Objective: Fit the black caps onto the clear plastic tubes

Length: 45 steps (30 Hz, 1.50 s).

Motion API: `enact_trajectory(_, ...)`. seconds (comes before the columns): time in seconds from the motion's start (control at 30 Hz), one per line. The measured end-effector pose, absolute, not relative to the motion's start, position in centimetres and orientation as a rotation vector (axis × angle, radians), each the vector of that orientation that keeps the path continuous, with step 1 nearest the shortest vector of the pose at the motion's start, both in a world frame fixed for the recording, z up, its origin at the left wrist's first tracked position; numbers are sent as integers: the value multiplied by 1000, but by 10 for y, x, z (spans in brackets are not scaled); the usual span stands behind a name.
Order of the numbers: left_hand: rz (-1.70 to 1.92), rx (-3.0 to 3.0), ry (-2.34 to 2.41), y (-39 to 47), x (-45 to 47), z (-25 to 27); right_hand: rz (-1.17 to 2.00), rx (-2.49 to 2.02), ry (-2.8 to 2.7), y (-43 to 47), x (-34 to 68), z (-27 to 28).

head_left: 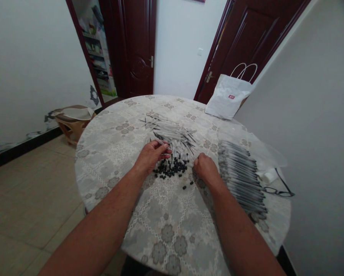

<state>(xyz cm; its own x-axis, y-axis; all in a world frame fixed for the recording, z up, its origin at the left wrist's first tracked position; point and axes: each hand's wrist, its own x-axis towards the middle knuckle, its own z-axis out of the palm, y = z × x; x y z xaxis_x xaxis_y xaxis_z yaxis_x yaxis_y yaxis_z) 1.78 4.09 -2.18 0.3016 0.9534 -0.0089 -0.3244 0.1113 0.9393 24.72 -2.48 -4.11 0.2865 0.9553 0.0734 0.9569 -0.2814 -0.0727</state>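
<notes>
Left hand [152, 156] has thumb + fingers pinched on what looks like a thin pale stick [160, 142], tho it's p blurry. Right hand [205, 167] is curled up w/ fingertips tucked in, knuckles up, so can't tell if it's holding anything.

Stick is in the left fingers, right by the near edge of a messy heap of pale + dark sticks [172, 132], all lying at diff angles approx mid-table. Just this side of the heap, btwn the two hands, there's a bunch of small whitish pieces [179, 147], and then a pile of little black pieces [172, 168] touching/overlapping each other. Couple of loose black ones [184, 187] sit nearer the wearer, apart from the pile.

Off to the right, past the right hand + forearm: long row of grey sticks [243, 178] lying side by side, w/ clear plastic [265, 151] next to it. Black-framed glasses [278, 193] and a small white thing [269, 176] (roll maybe?) are by the table's right edge.

It's all on a round table w/ a flowery grey tablecloth [148, 218]. White paper bag [227, 96] stands upright at the far right edge, FYI. Brown stool [74, 122] on the floor to the left, dark red doors [134, 46] behind.
</notes>
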Motion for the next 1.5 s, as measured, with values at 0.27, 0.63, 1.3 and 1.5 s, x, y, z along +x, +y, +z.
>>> enact_trajectory(0.27,1093,908,766,47,15,-25,136,-1740,-1387,-29,245,-21)
enact_trajectory(0.63,1121,771,688,46,11,-19,746,-1212,-975,-31,218,-32)
enact_trajectory(1.3,924,920,680,35,17,-20,883,-1173,-1178,-36,206,-27)
enact_trajectory(1.5,718,928,590,22,22,-16,1068,-1188,-1286,-39,202,-21)
